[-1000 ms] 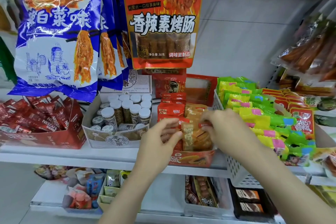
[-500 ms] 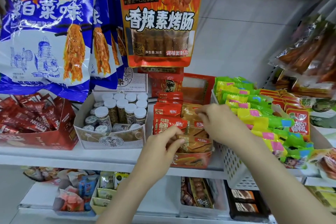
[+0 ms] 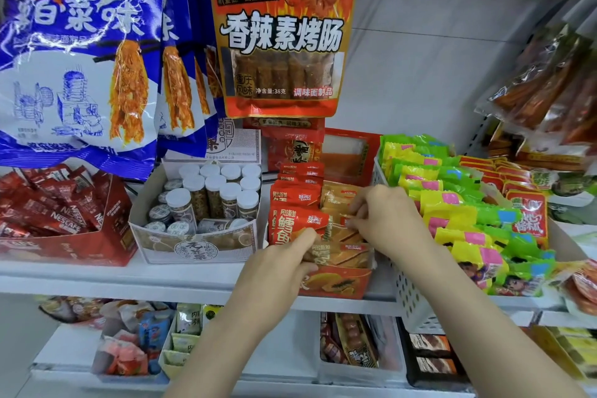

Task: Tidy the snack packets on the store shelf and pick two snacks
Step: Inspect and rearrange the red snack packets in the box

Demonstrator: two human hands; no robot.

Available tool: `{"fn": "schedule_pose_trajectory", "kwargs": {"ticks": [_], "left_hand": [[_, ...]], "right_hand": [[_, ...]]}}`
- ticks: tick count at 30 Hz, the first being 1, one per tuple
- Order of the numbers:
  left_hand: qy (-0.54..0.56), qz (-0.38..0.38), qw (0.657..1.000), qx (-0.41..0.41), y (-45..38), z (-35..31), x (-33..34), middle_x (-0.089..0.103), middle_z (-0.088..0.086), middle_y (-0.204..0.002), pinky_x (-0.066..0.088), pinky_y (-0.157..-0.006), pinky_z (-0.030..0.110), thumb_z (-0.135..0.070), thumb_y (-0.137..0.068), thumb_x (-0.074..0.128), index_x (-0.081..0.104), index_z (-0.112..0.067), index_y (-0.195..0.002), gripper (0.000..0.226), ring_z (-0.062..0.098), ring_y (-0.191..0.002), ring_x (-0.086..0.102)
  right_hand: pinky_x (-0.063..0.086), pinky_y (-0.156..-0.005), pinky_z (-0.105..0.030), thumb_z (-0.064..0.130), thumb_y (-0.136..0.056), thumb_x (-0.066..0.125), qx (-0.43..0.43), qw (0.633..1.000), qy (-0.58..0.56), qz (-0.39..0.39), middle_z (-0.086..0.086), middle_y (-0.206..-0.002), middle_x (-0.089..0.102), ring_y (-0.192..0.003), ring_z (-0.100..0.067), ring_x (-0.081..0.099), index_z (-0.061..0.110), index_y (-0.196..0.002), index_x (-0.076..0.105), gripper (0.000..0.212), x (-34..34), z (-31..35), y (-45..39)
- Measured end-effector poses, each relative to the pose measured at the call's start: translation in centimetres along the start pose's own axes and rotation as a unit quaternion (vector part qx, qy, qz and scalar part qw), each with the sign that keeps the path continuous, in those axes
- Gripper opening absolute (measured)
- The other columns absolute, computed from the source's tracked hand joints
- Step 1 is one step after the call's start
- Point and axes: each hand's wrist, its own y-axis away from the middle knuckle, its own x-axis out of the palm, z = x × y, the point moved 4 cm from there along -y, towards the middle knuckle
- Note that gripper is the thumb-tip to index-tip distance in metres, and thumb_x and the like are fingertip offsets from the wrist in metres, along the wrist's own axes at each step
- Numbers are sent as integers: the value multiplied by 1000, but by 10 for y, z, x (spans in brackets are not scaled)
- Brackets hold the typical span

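Note:
A red display box (image 3: 336, 284) on the white shelf holds a row of red fish-snack packets (image 3: 295, 195) on its left side and tan-orange packets (image 3: 339, 197) on its right. My left hand (image 3: 284, 263) pinches the front orange packet (image 3: 347, 255) at the box's near edge. My right hand (image 3: 384, 220) reaches in from the right, its fingers curled round the top of an orange packet further back. Both forearms come up from the bottom of the view.
Left of the box is a carton of white-capped jars (image 3: 210, 197) and a red Nescafe box (image 3: 58, 220). A white basket (image 3: 410, 294) of yellow-green packets (image 3: 452, 203) stands right. Blue bags (image 3: 74, 58) and an orange bag (image 3: 281, 32) hang overhead. A lower shelf (image 3: 290, 346) holds more snacks.
The view has drifted slightly. My left hand has moved to the front orange packet and pinched it. My right hand has shifted a little among the orange packets.

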Motion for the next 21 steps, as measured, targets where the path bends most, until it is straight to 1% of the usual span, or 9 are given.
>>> {"fn": "schedule_pose_trajectory", "kwargs": {"ticks": [2, 5, 8, 10, 11, 13, 15, 17, 21], "left_hand": [[24, 3, 1000, -2, 1, 4, 0, 66, -11, -97, 52, -72, 31, -29, -97, 60, 41, -33, -114, 25, 11, -83, 61], [74, 18, 997, -6, 3, 6, 0, 59, -16, -97, 51, -74, 27, -30, -95, 63, 47, -34, -111, 23, 2, -82, 56], [167, 44, 985, -18, 5, 8, 0, 62, -17, -102, 54, -83, 35, -28, -94, 65, 58, -29, -110, 18, 3, -94, 61], [245, 61, 967, -32, 6, 6, -2, 66, -21, -101, 55, -85, 33, -35, -90, 68, 62, -37, -109, 20, 3, -96, 64], [279, 59, 958, -35, 6, 5, -4, 66, -21, -99, 56, -84, 30, -40, -89, 68, 64, -40, -107, 19, 2, -95, 64], [337, 36, 940, -31, 5, 1, -10, 68, -17, -98, 52, -81, 18, -48, -91, 59, 69, -36, -104, 21, 1, -95, 64], [394, -1, 918, -37, 2, 0, -13, 72, -11, -102, 49, -84, 14, -51, -92, 50, 70, -28, -104, 32, 4, -99, 66], [457, -40, 885, -79, -3, 2, -12, 71, -2, -102, 54, -84, 21, -55, -86, 51, 64, -24, -103, 38, 14, -97, 69], [498, -44, 857, -128, -8, 5, -8, 65, -6, -107, 56, -82, 24, -62, -80, 53, 55, -37, -117, 45, 13, -90, 71]], "right_hand": [[57, -81, -37, 32, -80, 78, -3, 1000, 13, 11, -6, -98, 67, -92, -24, 65, 22, -88, 68, 16, 2, -1, 1], [53, -81, -33, 32, -87, 71, -25, 999, 47, 1, -11, -108, 66, -100, -28, 64, 14, -105, 69, 25, 3, 4, 6], [43, -69, -27, 27, -92, 65, -61, 994, -10, -86, -13, -96, 68, -90, -30, 65, 14, -101, 66, 15, -20, 15, 12], [32, -64, -22, 23, -90, 67, -98, 978, -58, -172, -8, -88, 71, -79, -25, 62, 16, -94, 68, 8, -48, 18, 19], [32, -62, -22, 23, -89, 70, -110, 969, -81, -207, -4, -84, 72, -74, -22, 62, 17, -91, 70, 6, -63, 19, 23], [45, -68, -22, 26, -86, 74, -109, 954, -144, -238, 7, -75, 71, -70, -12, 66, 22, -85, 71, 5, -85, 15, 28], [54, -67, -18, 25, -84, 76, -92, 936, -256, -222, 18, -68, 67, -67, 0, 68, 28, -83, 70, 7, -94, 8, 30], [53, -56, -13, 21, -85, 75, -82, 912, -350, -197, 19, -63, 69, -62, 3, 68, 27, -82, 70, 9, -96, 3, 28], [60, -61, -25, 23, -86, 74, -75, 913, -370, -157, 6, -68, 74, -65, -7, 71, 34, -79, 69, 13, -91, 1, 23]]}}
